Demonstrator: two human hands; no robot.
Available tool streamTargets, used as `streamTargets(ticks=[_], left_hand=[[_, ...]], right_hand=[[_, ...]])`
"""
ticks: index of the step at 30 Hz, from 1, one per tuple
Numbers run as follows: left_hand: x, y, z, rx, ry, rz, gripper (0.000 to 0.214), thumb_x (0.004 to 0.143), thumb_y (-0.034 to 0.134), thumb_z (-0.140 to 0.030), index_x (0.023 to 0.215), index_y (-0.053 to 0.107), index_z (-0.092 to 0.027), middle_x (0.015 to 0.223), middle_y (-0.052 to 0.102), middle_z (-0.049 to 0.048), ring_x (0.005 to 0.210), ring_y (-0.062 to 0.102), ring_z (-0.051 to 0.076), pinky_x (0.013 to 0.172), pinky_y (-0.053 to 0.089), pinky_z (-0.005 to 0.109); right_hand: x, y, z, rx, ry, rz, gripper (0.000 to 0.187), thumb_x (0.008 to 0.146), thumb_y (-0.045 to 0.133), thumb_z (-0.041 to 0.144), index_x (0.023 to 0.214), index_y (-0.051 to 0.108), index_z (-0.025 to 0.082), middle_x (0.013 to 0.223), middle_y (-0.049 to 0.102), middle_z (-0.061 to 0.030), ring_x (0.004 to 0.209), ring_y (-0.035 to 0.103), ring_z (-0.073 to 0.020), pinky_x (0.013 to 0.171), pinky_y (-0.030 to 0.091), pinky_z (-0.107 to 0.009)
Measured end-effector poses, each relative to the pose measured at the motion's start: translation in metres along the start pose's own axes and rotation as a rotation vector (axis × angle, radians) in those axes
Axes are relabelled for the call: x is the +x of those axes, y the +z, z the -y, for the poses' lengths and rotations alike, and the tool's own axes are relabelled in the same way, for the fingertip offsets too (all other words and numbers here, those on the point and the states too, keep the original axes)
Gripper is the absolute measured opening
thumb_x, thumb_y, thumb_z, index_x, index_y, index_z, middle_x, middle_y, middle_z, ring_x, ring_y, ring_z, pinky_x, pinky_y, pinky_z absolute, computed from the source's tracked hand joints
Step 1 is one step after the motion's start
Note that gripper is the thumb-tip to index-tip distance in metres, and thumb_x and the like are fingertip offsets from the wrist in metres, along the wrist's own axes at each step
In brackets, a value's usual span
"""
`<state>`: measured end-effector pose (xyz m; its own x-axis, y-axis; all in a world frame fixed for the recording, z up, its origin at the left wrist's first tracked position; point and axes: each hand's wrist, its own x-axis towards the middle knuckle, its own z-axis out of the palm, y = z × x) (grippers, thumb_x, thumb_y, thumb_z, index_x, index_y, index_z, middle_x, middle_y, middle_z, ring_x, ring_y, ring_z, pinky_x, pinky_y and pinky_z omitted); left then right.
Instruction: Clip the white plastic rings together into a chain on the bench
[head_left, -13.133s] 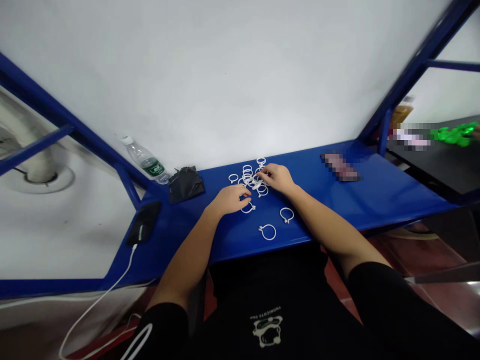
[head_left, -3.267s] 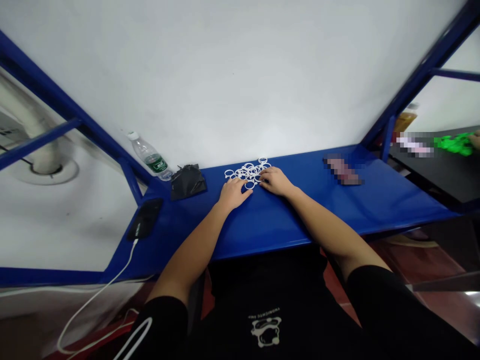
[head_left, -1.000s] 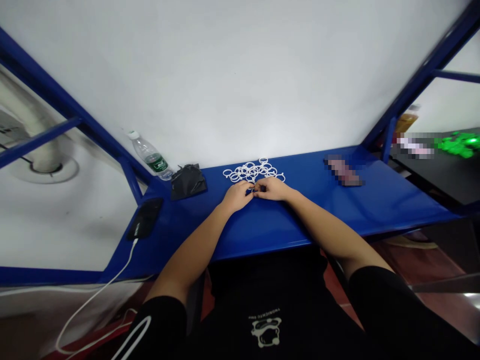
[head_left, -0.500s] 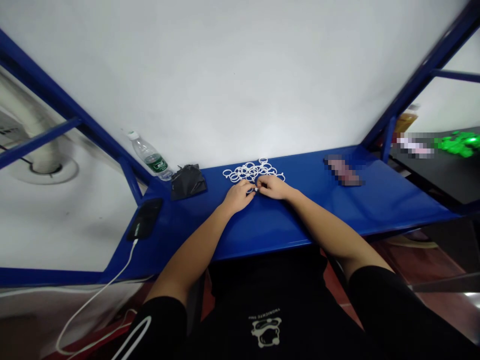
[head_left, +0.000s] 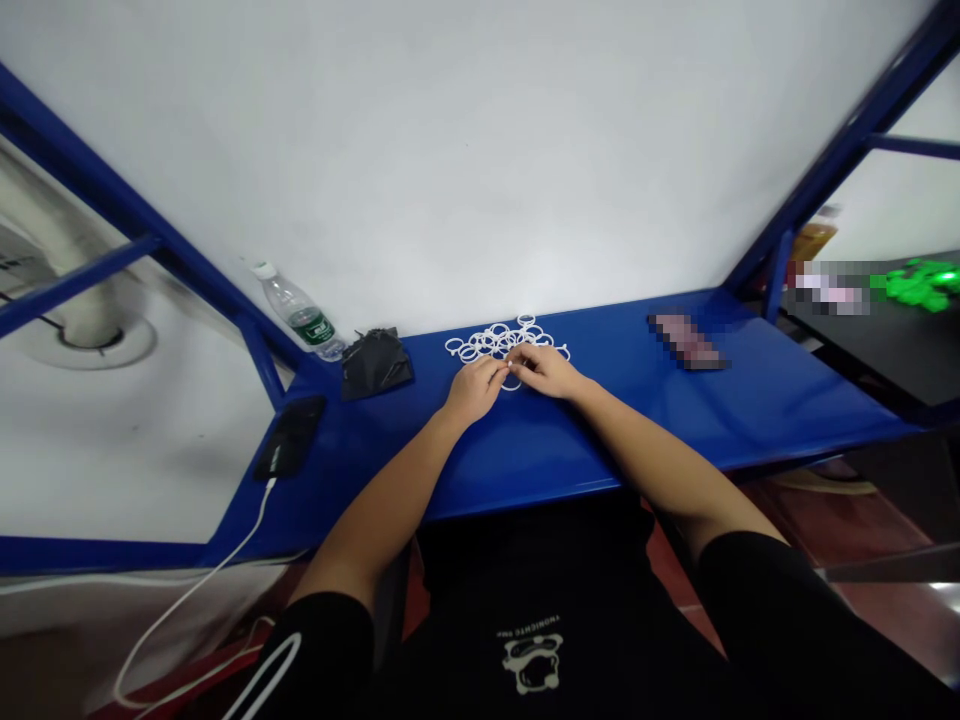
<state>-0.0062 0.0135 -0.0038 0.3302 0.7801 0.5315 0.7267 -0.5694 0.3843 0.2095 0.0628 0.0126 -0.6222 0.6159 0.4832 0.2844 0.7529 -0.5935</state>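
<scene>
Several white plastic rings (head_left: 487, 343) lie heaped near the back of the blue shelf (head_left: 675, 420). My left hand (head_left: 471, 388) and my right hand (head_left: 546, 369) meet fingertip to fingertip at the near edge of the heap. Both pinch one white ring (head_left: 511, 376) between them; its lower arc shows just under the fingertips. Fingers of both hands are curled together.
A clear water bottle (head_left: 297, 311) leans in the back left corner, beside a crumpled black bag (head_left: 375, 362). A black phone (head_left: 289, 438) on a white cable (head_left: 196, 596) lies at the left end. A blurred flat item (head_left: 686, 340) sits right. Green parts (head_left: 921, 283) lie on a neighbouring dark table.
Over the last second my hands crept slightly toward the ring heap and stayed joined on one ring. Since 13 seconds ago the rings scattered near the front have been gathered into the heap.
</scene>
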Motion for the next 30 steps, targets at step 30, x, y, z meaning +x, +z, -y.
streamTargets(ticks=[30], left_hand=[[-0.006, -0.002, -0.012, -0.098, -0.024, 0.382, 0.037, 0.085, 0.065, -0.012, 0.115, 0.081, -0.026, 0.075, 0.074, -0.0047, 0.066, 0.066, 0.013, 0.071, 0.05, 0.026]], right_hand=[[0.0, 0.009, -0.02, -0.136, -0.049, 0.088, 0.054, 0.088, 0.053, 0.009, 0.137, 0.072, 0.022, 0.138, 0.074, -0.0093, 0.126, 0.07, -0.0253, 0.108, 0.055, -0.043]])
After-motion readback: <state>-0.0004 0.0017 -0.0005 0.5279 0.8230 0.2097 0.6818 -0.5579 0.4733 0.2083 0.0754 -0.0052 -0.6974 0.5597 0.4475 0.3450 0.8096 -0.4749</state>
